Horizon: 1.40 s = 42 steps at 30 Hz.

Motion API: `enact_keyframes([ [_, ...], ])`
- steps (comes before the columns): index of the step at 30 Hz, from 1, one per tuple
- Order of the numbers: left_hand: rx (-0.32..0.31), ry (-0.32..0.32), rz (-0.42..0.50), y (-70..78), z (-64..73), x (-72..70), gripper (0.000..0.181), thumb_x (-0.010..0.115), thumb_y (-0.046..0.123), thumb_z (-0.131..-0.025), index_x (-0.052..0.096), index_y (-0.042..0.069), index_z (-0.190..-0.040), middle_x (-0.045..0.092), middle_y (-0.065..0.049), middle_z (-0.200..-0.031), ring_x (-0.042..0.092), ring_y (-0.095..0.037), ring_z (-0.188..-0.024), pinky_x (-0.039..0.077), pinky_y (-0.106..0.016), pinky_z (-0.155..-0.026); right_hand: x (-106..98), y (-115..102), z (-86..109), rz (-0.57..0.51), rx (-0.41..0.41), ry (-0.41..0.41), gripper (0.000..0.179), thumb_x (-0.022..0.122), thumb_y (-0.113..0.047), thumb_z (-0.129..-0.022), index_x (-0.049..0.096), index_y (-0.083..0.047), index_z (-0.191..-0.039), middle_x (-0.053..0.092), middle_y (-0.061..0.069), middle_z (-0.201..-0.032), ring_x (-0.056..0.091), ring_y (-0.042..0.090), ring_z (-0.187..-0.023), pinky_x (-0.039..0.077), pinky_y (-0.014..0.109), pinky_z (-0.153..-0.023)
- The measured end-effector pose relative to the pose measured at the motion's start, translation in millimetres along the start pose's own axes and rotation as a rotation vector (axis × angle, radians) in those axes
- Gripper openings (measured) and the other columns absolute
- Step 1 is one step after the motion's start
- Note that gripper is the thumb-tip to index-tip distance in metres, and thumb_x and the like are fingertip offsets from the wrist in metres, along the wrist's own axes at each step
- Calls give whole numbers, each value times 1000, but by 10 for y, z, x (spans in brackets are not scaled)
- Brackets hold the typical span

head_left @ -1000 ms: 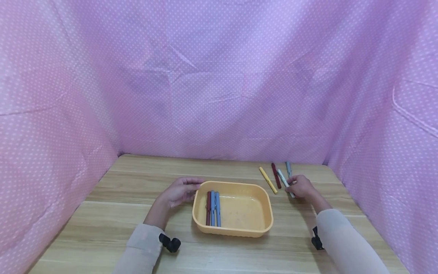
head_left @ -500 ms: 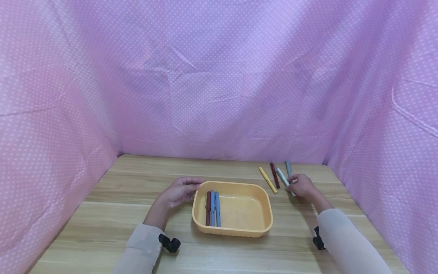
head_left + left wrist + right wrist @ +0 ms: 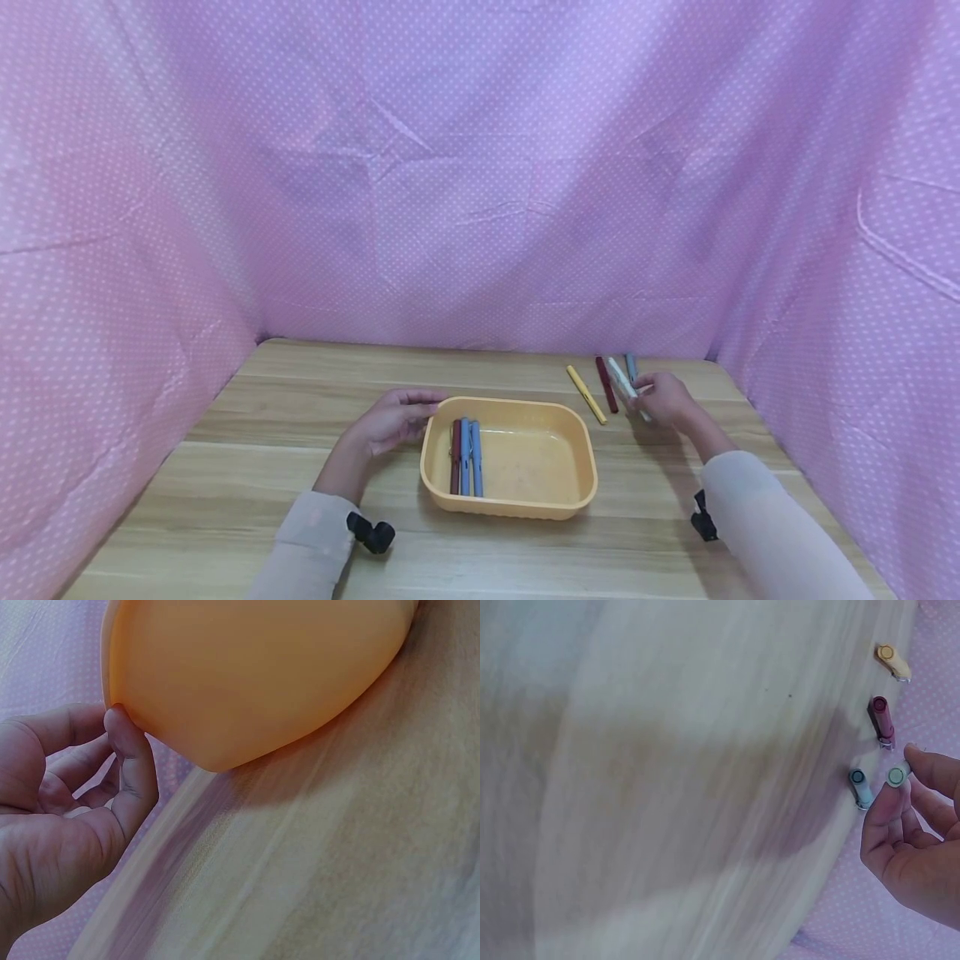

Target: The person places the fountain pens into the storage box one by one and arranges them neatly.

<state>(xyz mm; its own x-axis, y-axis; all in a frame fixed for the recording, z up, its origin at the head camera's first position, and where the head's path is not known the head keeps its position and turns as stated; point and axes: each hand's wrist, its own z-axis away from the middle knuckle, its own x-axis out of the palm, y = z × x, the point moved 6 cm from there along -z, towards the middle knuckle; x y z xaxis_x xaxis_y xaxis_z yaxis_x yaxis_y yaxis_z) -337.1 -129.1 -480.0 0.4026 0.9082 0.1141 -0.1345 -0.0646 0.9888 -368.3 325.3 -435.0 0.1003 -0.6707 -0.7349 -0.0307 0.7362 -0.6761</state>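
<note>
My right hand (image 3: 665, 400) pinches a pale whitish-green pen (image 3: 621, 377) between thumb and fingers. In the right wrist view the round end of this pen (image 3: 896, 776) pokes out from the fingertips, and it appears raised off the table. Close by lie a yellow pen (image 3: 586, 393), a dark red pen (image 3: 607, 384) and a grey-blue pen (image 3: 632, 365), the last partly hidden by the hand. My left hand (image 3: 395, 417) grips the back left corner of a yellow tray (image 3: 517, 506), with thumb and finger at its rim in the left wrist view.
Inside the tray, along its left side, a dark red pen (image 3: 455, 457) and two blue pens (image 3: 471, 458) lie side by side. The wooden table (image 3: 247, 450) ends at a pink dotted cloth (image 3: 480, 208) behind and at both sides.
The pale pen has risen with my right hand and shifted slightly away from me. The dark red pen beside it has moved a little. My left hand and the tray stay nearly still.
</note>
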Motion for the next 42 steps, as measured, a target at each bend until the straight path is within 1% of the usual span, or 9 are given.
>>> enact_keyframes([
  [2, -2, 2, 2, 5, 0, 1, 41, 63, 7, -100, 56, -7, -138, 68, -17, -127, 69, -19, -103, 59, -30, -84, -16, -40, 9, -5, -16, 7, 43, 66, 0, -89, 54, 20, -126, 69, 30, -102, 67, 26, -82, 58, 32, -67],
  [6, -5, 1, 4, 19, 3, 11, 40, 62, 5, -101, 56, -7, -139, 67, -19, -130, 69, -20, -106, 59, -31, -85, -52, -112, 18, 13, -30, 25, 43, 66, 0, -88, 57, 20, -125, 68, 31, -105, 67, 27, -86, 57, 30, -67],
  [12, -9, 0, 10, 27, -1, 14, 41, 61, 5, -101, 55, -7, -139, 67, -19, -130, 69, -20, -106, 59, -30, -84, -82, -199, 17, 21, -49, 1, 43, 66, -1, -91, 56, 20, -128, 68, 28, -105, 66, 30, -90, 59, 34, -73],
  [16, -3, -8, 17, 28, -5, 9, 42, 60, 4, -101, 54, -9, -140, 66, -19, -130, 68, -20, -106, 58, -31, -85, -84, -272, 13, 47, -84, 0, 42, 66, -3, -93, 57, 18, -128, 67, 26, -106, 66, 31, -92, 60, 36, -74],
  [20, 2, -13, 21, 28, -9, 4, 42, 60, 5, -101, 54, -9, -140, 67, -18, -130, 68, -20, -106, 58, -31, -86, -76, -355, 14, 58, -124, 13, 41, 68, -2, -92, 59, 17, -127, 68, 25, -103, 66, 30, -90, 59, 36, -72],
  [26, 5, -17, 22, 26, -6, 7, 40, 61, 4, -101, 56, -8, -138, 68, -17, -128, 69, -19, -103, 58, -30, -84, -55, -471, 51, 48, -148, 15, 37, 68, -1, -92, 62, 15, -125, 70, 21, -98, 65, 26, -83, 57, 33, -68],
  [33, 11, -23, 24, 6, -27, 1, 40, 61, 4, -101, 56, -9, -138, 69, -16, -127, 69, -20, -104, 59, -31, -85, -15, -582, 69, 52, -183, 12, 34, 67, 0, -92, 64, 15, -122, 69, 18, -92, 63, 24, -81, 55, 32, -65],
  [38, 13, -22, 24, 1, -33, -6, 40, 62, 4, -100, 56, -9, -138, 69, -16, -126, 69, -20, -104, 59, -32, -85, 18, -695, 79, 77, -230, 19, 32, 70, -1, -90, 66, 13, -118, 70, 15, -88, 61, 24, -82, 51, 32, -68],
  [42, 13, -20, 27, 8, -30, -3, 40, 62, 4, -100, 57, -8, -138, 69, -16, -127, 69, -20, -106, 59, -33, -87, 51, -775, 99, 93, -243, 16, 31, 70, -1, -90, 68, 12, -117, 71, 14, -89, 63, 25, -85, 51, 32, -70],
])
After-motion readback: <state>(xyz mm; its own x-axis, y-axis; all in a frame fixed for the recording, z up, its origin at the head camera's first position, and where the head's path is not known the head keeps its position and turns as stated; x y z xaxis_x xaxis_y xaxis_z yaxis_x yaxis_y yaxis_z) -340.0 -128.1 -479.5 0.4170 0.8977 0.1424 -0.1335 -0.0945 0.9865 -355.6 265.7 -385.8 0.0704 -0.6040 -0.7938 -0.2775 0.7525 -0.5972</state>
